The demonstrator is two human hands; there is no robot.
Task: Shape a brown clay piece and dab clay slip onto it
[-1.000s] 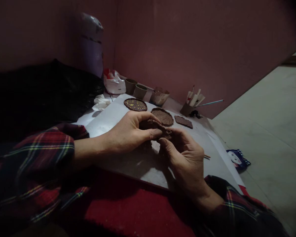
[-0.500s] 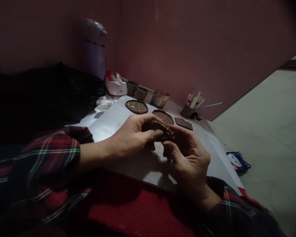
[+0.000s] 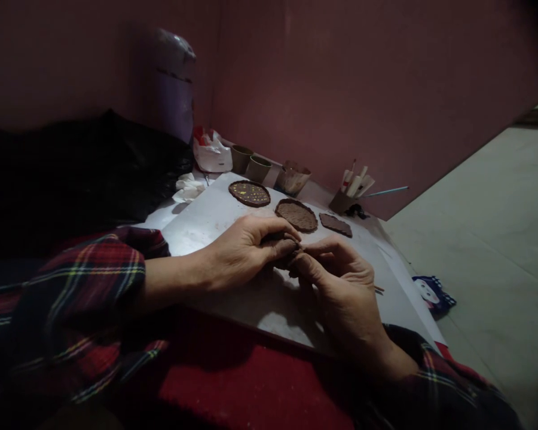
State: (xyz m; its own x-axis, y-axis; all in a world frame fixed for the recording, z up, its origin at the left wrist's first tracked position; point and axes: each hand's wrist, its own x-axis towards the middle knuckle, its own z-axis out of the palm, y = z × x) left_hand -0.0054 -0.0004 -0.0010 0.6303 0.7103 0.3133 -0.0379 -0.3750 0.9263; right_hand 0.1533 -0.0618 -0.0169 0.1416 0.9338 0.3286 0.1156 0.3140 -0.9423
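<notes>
A lump of dark brown clay (image 3: 283, 258) is held above the white board (image 3: 201, 224), mostly covered by my fingers. My left hand (image 3: 237, 248) is closed around it, thumb on the near side. At the clay's right edge, my right hand (image 3: 341, 280) pinches with thumb and index finger. Beyond my hands lie a round brown clay disc with a raised rim (image 3: 296, 215), a round disc with yellow specks (image 3: 250, 194) and a small rectangular clay slab (image 3: 335, 225). A thin stick (image 3: 379, 289) shows partly behind my right hand.
Two cups (image 3: 259, 169) and a stained container (image 3: 292, 178) stand along the pink wall. A holder with several tools (image 3: 355, 190) is at the back right. Black plastic (image 3: 80, 173) covers the left, near crumpled tissue (image 3: 189, 189). A dark blue packet (image 3: 433, 294) lies right of the board.
My right thumb has come up against the clay, closing into a pinch at its edge. The clay piece has turned and is more hidden, and the rimmed disc behind shows more fully.
</notes>
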